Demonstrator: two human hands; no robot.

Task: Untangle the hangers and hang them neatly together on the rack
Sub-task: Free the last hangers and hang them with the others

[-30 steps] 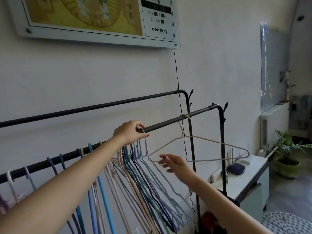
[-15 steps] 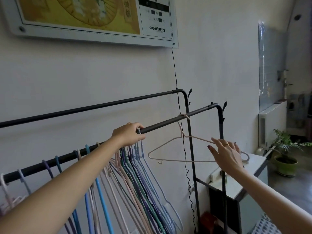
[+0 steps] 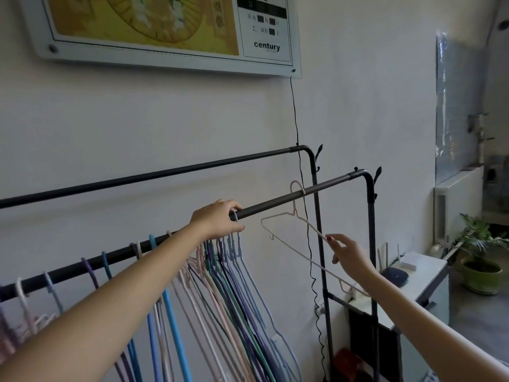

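1. Bare-skinned, the right hand (image 3: 348,250) sits nearest the camera's right side, its grip pinching the lower shoulder wire of the lone pale pink wire hanger (image 3: 300,224), fingers pressed together on it.
2. Just beyond, the left hand (image 3: 217,220) curls over the dark metal front rail of the rack (image 3: 292,195); its grip is closed around the rail and the hooks of the bunched hangers (image 3: 228,277), a tight sheaf of blue, purple, green and pink wire hanging directly beneath it.
3. Loosely spaced coloured hangers (image 3: 106,267) trail along the same rail toward the left edge, apart from one another.
4. The pale pink hanger hooks the rail well to the right of the bunch and hangs tilted, its far end dropped low beside the white worktop (image 3: 424,274).
5. Risks, as I judge them: tugging the tilted wire sideways could lift its hook off the rail and drop it; sliding it into the bunch at this slant could thread its arm through neighbouring wires and tangle them again; its low end might snag the black coiled cable (image 3: 312,271) hanging behind.
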